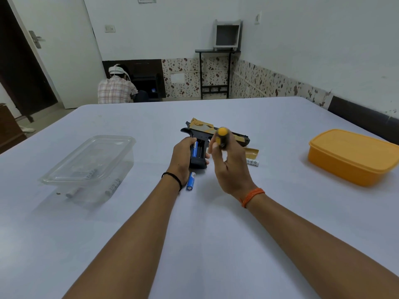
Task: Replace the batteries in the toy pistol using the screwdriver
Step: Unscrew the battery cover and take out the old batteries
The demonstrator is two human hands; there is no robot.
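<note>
Pistol (212, 134) at frame centre is lying opened: your left hand (183, 156) is gripping its grip, right hand (226, 162) clutching the screwdriver (222, 137); one blue battery (195, 148) seated, another (191, 180) waiting, cover (251, 152) still off.

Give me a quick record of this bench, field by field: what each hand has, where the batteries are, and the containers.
left hand: grips the grip of the toy pistol
right hand: holds the screwdriver over the pistol
battery compartment: open, one blue battery inside
loose blue battery: on the table by the left wrist
white battery: on the table right of the pistol
cover: tan piece beside the pistol
clear tub: left, white batteries inside
orange box: right, lid on
</note>
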